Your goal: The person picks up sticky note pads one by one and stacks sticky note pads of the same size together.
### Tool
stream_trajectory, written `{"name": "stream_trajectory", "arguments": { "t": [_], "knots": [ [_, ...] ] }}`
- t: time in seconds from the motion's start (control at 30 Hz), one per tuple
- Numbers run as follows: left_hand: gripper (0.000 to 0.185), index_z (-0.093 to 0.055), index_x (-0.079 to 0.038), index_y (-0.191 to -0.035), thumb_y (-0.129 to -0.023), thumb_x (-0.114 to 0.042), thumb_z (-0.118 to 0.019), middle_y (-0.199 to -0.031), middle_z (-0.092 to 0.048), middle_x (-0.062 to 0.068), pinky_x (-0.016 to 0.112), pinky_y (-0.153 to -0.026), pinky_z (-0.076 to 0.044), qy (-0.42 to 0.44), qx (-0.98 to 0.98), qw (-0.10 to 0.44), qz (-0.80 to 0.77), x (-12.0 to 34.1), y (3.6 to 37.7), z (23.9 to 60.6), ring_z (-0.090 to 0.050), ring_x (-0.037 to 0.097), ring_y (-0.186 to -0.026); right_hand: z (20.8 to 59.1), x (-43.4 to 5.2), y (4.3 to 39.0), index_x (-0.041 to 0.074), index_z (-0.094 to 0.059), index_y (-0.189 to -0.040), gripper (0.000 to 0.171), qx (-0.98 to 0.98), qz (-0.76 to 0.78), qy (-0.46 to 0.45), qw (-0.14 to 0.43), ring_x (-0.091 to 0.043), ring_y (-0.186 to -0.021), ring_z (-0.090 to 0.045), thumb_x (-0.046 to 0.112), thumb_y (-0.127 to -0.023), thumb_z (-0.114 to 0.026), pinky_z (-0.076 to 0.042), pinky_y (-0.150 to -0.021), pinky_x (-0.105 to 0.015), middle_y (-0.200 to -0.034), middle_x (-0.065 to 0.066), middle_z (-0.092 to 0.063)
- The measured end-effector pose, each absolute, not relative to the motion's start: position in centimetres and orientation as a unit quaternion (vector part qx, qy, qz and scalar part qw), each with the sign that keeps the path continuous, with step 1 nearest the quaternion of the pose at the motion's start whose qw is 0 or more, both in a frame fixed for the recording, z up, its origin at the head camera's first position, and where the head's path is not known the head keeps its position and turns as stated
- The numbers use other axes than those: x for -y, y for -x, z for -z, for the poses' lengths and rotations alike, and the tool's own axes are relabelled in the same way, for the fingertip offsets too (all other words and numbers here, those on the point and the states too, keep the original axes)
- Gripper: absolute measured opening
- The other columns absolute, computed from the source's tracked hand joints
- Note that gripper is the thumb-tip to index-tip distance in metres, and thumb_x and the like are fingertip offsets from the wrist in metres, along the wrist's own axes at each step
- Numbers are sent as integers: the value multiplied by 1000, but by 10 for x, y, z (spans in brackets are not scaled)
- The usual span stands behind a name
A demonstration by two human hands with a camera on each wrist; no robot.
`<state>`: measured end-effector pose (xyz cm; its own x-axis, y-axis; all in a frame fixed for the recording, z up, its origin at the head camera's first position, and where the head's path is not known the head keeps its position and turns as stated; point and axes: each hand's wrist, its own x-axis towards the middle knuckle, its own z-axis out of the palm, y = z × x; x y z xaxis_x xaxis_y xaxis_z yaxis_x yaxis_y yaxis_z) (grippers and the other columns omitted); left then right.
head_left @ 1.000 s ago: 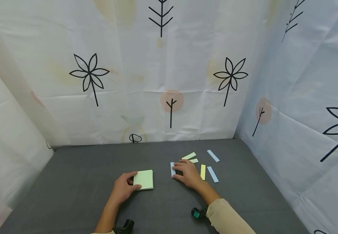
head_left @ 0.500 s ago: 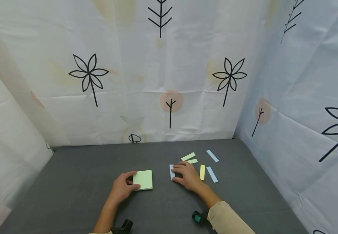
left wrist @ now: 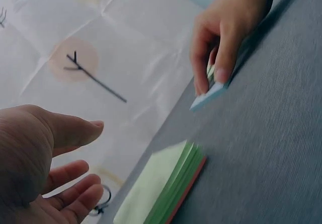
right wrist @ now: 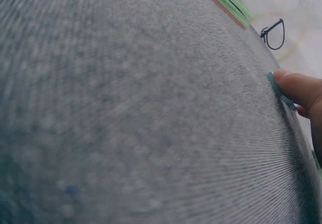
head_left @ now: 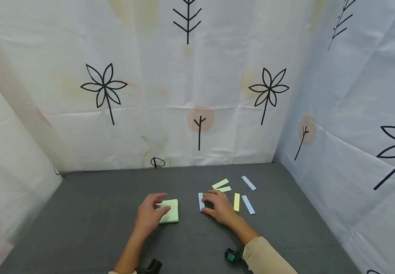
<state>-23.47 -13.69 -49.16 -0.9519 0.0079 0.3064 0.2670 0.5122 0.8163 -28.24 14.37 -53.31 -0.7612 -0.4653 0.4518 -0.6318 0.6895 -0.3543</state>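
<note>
Head view: one pale blue strip [head_left: 201, 201] is pinched at its edge by the curled fingers of the right hand [head_left: 219, 206], lifted slightly off the grey table [head_left: 91, 213]. Five more strips are counted right of it: two green [head_left: 220, 183], one yellow [head_left: 236, 201], two blue [head_left: 248, 204]. One green notepad [head_left: 170, 211] lies just left of the strip, under the left hand [head_left: 151, 215], whose fingers are spread and relaxed above it, gripping nothing.
</note>
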Motion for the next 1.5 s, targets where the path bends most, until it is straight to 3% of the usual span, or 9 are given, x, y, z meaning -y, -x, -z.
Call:
{"name": "stream_trajectory", "arguments": {
  "t": [0.2, 0.63, 1.13, 1.3, 1.5],
  "knots": [
    [32, -68, -4, -114, -82, -2, -76, -111, -62, 10, 45, -87, -50, 114, 815, 133, 552, 100, 233, 483, -63, 31, -101, 535, -144, 283, 9, -72, -104, 34, 901, -266, -293, 179, -31, -119, -53, 27, -77, -82, -35, -98, -55, -117, -6, -67],
    [26, -68, 2, -111, -85, 6, -67, -110, -63, 15, 41, -81, -53, 103, 799, 125, 579, 38, 244, 499, -66, 30, -95, 532, -149, 283, 7, -73, -101, 29, 893, -287, -291, 190, -35, -116, -54, 21, -77, -82, -35, -95, -58, -110, -8, -70],
    [26, -72, 0, -103, -78, 5, -71, -95, -65, 11, 34, -68, -52, 34, 830, 161, 532, 9, 256, 523, -64, 19, -78, 527, -169, 282, 4, -73, -98, 27, 864, -312, -298, 260, -40, -108, -57, 12, -73, -83, -39, -89, -59, -107, -13, -70],
    [28, -72, -1, -105, -78, 2, -73, -87, -63, 8, 35, -66, -49, 18, 847, 155, 507, 4, 259, 527, -60, 18, -75, 521, -177, 277, 3, -73, -100, 26, 871, -335, -262, 247, -39, -112, -56, 11, -76, -81, -38, -91, -60, -109, -12, -69],
    [30, -72, 0, -105, -76, 4, -74, -93, -65, 10, 33, -64, -48, 8, 852, 166, 497, 1, 262, 532, -60, 16, -73, 521, -188, 273, 4, -74, -98, 23, 871, -351, -235, 250, -36, -112, -56, 11, -77, -80, -39, -93, -58, -110, -13, -69]
  ]
}}
